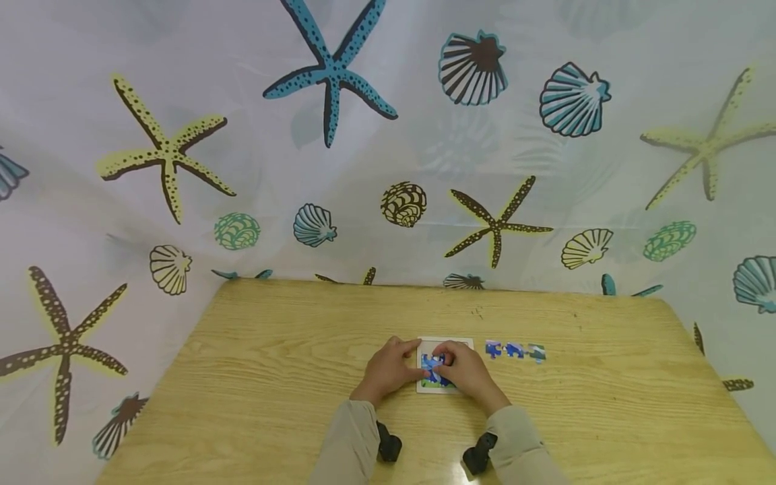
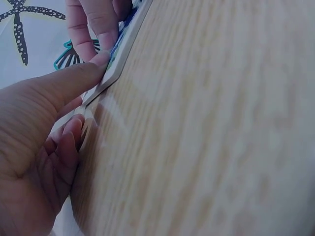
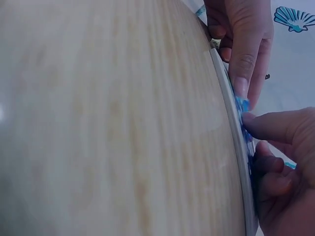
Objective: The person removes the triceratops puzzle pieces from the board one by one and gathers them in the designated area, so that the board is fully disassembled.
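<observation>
A small square jigsaw puzzle tray [image 1: 432,391] with a pale border lies on the table, its blue and green picture partly covered by both hands. My left hand [image 1: 388,370] holds the tray at its left side, fingers along the edge and thumb reaching onto the picture. From the right, my right hand [image 1: 471,374] bends over the tray, thumb and curled fingers at a blue puzzle piece [image 3: 243,104]. In the right wrist view that piece sticks up slightly between the two thumbs. The fingers hide much of the tray's upper right part.
Several loose puzzle pieces [image 1: 514,350] lie in a row just right of the tray. The wooden table [image 1: 291,337] meets a curtain [image 1: 364,249] printed with starfish and shells behind it and at both sides.
</observation>
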Available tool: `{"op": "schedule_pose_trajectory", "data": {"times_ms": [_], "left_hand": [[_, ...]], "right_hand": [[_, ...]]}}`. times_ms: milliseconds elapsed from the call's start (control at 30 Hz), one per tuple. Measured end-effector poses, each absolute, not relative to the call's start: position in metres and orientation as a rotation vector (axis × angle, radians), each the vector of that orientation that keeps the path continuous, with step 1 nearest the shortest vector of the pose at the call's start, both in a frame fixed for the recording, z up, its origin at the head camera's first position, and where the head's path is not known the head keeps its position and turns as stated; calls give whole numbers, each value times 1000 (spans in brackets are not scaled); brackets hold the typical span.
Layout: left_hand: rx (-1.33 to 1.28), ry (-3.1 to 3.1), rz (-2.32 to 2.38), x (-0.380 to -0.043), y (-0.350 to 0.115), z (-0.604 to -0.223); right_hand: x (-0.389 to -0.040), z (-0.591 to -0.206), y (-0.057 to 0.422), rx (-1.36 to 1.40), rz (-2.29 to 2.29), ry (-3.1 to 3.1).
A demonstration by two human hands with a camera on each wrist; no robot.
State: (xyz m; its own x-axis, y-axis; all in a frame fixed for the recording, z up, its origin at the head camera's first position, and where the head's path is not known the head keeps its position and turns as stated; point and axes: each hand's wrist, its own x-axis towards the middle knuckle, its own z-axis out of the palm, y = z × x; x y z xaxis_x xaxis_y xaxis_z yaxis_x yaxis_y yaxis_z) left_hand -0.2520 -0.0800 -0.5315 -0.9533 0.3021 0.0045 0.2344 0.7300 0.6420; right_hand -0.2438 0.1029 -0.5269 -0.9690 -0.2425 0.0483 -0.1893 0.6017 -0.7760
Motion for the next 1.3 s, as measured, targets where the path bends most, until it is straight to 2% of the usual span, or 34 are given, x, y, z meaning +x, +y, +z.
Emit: {"op": "schedule_pose_trajectory", "data": {"times_ms": [400, 933, 1133, 1300], "left_hand": [[427, 2837, 1012, -254, -79, -530], [415, 2828, 1040, -254, -80, -535], [417, 2820, 1054, -253, -80, -537], [401, 2816, 1070, -253, -79, -539]], "right_hand": [[-246, -532, 105, -201, -1639, 2563], [-245, -536, 106, -35, -1839, 2473], [-241, -535, 120, 55, -1911, 2412], [-237, -535, 140, 25, -1958, 2488]]}}
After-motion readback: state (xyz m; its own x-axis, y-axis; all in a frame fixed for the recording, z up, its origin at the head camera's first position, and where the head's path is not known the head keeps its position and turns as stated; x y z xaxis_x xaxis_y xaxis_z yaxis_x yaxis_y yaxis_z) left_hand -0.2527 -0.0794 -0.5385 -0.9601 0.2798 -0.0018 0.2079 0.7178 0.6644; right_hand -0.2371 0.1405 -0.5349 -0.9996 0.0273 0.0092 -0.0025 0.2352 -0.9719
